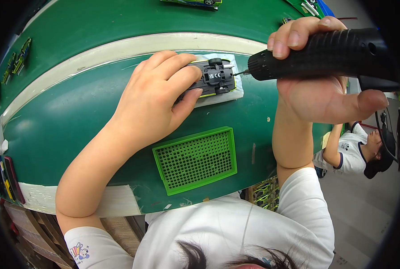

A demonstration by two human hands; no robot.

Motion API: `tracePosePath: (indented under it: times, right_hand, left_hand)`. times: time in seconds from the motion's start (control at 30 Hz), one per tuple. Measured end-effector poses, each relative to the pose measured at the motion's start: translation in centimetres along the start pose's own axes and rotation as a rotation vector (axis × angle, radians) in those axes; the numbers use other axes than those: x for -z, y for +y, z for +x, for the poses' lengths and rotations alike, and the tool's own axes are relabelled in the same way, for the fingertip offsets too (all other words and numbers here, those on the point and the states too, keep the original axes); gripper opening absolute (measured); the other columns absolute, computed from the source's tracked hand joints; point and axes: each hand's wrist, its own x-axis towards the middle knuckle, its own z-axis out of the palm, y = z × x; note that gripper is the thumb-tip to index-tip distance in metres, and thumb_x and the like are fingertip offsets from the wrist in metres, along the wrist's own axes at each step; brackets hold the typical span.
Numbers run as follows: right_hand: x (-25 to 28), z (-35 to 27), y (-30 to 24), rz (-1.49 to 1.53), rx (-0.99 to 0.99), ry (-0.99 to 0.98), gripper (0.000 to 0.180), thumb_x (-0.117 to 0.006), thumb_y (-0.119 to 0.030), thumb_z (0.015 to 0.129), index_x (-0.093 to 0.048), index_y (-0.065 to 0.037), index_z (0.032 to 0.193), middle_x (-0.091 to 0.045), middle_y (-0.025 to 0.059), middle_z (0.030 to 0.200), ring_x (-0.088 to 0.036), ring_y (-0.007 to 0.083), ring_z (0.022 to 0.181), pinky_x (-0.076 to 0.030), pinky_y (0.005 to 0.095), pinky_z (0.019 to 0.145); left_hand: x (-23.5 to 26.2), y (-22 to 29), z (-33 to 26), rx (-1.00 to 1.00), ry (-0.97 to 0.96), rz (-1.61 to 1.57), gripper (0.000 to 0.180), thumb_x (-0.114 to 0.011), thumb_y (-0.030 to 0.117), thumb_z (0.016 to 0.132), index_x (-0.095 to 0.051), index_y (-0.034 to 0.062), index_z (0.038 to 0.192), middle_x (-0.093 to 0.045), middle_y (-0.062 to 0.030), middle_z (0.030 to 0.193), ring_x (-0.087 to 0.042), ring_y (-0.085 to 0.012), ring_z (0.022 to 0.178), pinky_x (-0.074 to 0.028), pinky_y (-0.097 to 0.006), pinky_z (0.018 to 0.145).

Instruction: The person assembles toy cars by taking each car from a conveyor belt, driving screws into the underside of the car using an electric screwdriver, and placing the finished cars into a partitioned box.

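An upturned toy car [211, 77], black underneath with green edging and small black wheels, lies on a pale padded block [237, 92]. My left hand [162, 85] is closed around one end of the car and presses it down on the block. In my right hand [316, 76] is a black electric screwdriver [316, 54], held level with the fingers over its top and the palm below. The thin bit [241, 72] points left and reaches the car's free end by the rear wheels. Whether it sits in a screw cannot be made out.
A green perforated tray [195, 161] lies near me on the green table [97, 94]. A cream strip [119, 42] borders the far green surface, where several toy cars [21, 56] stand. Pens [6, 179] are at the left edge. A co-worker [356, 150] sits to the right.
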Motion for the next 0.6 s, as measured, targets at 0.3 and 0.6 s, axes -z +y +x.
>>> tracePosePath:
  times: [0.3,0.6]
  right_hand:
    - [0.3,-0.3,0.3,-0.014,-0.047,0.013,0.110,-0.034,-0.097,0.070,-0.055,-0.005,0.126,-0.060,0.0151,0.091,-0.057,0.0234,0.073,-0.046,0.0365,0.066]
    - [-0.4,0.7,1.8,0.064,-0.029,-0.130,0.107,-0.038,-0.097,0.070,-0.052,-0.002,0.116,-0.059,0.0120,0.083,-0.057,0.0208,0.064,-0.047,0.0330,0.056]
  left_hand:
    - [0.2,0.1,-0.1,-0.022,-0.004,-0.001,0.025,-0.072,0.011,0.080,-0.063,0.0065,0.102,-0.064,-0.0120,0.117,-0.058,-0.0338,0.111,-0.047,-0.044,0.093]
    - [0.4,0.2,0.0,-0.012,-0.017,0.000,0.025,-0.072,0.011,0.080,-0.063,0.0062,0.102,-0.064,-0.0122,0.116,-0.058,-0.0340,0.110,-0.047,-0.045,0.093]
